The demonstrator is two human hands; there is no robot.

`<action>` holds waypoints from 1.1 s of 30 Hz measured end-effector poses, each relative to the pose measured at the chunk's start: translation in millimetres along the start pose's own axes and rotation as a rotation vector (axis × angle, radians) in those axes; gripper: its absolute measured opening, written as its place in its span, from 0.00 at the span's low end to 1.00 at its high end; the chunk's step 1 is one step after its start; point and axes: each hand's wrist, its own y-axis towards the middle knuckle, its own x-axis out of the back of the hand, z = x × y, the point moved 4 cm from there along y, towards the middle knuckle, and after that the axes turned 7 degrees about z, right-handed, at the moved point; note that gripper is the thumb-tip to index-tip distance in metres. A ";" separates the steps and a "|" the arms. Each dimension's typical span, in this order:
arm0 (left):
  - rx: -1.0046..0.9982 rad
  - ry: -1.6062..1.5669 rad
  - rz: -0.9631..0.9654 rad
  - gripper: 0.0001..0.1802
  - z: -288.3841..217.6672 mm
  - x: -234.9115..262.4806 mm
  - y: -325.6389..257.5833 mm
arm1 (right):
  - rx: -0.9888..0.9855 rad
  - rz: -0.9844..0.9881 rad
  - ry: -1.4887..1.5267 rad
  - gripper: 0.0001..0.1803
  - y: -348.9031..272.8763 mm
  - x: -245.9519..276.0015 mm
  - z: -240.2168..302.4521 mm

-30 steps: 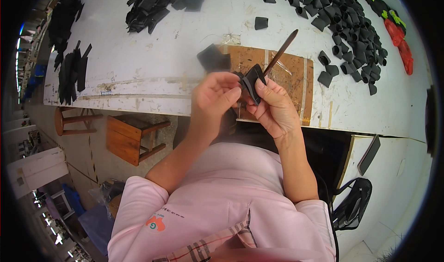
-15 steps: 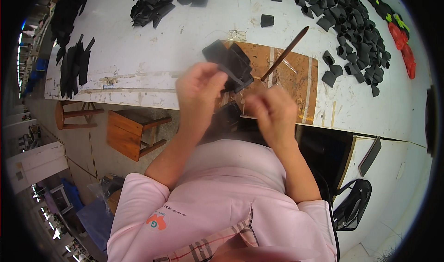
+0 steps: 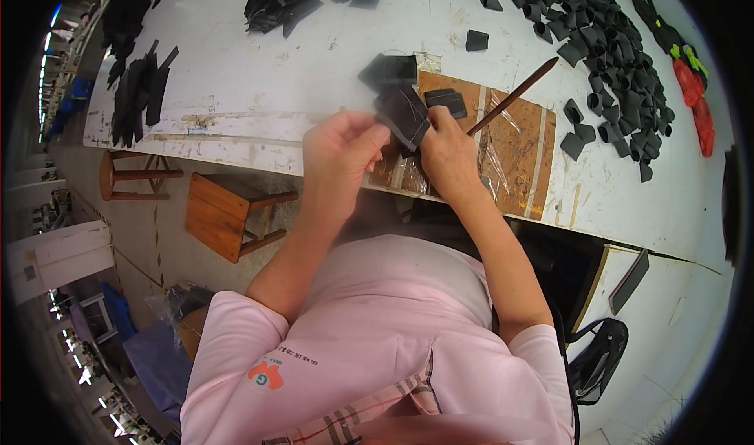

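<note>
Between my two hands is a black fabric piece point(image 3: 403, 117) with light stitch lines, held above the near edge of the table. My left hand point(image 3: 336, 150) pinches its left side between thumb and fingers. On its right edge, the fingers of my right hand point(image 3: 450, 153) are closed. Just beyond lie a blurred black piece point(image 3: 386, 69) and a few small flat black pieces point(image 3: 445, 102) on a brown board point(image 3: 528, 158). A dark brown pointed stick point(image 3: 514, 95) slants up from beside my right hand.
A big heap of folded black pieces point(image 3: 613, 68) covers the far right, with a single black piece point(image 3: 477, 40) apart from it. Black strips point(image 3: 141, 91) lie at the left, another black pile point(image 3: 281, 3) at the back. Wooden stools point(image 3: 216, 217) stand below the table's left edge.
My right hand has moved up and left from beside the board's near edge and now grips the black piece. The piece has been drawn flatter between both hands. The whole view has shifted slightly.
</note>
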 end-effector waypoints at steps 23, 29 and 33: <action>-0.549 0.718 0.024 0.03 5.0 -42.6 -16.2 | 0.077 -0.355 0.299 0.09 -26.0 79.7 33.0; -0.334 0.480 -0.122 0.05 2.0 -45.1 -6.2 | 0.012 -0.319 0.043 0.10 -24.8 58.8 25.6; 0.246 -0.489 0.202 0.06 17.6 -43.9 5.7 | -0.126 -0.434 0.396 0.06 -27.6 65.1 8.8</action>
